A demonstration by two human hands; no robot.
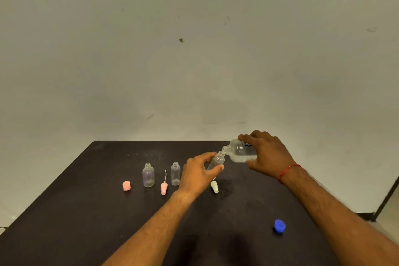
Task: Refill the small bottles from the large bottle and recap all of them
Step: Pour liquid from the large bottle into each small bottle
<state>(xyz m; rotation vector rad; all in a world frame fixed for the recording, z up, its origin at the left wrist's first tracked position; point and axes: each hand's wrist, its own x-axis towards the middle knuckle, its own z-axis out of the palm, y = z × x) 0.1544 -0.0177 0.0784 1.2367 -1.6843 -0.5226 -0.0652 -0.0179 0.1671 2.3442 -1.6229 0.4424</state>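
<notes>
Gripping one large bottle (pixel 239 151), right hand (pixel 267 153); left hand (pixel 197 174) around one small bottle (pixel 217 161); two others (pixel 148 176) (pixel 175 177) upright; four loose caps (pixel 126 185) (pixel 163 188) (pixel 214 187) (pixel 279 225).

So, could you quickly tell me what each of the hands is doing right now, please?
Left hand: grips a small bottle, held tilted.
Right hand: grips the large bottle, tipped to the small bottle's mouth.
</notes>
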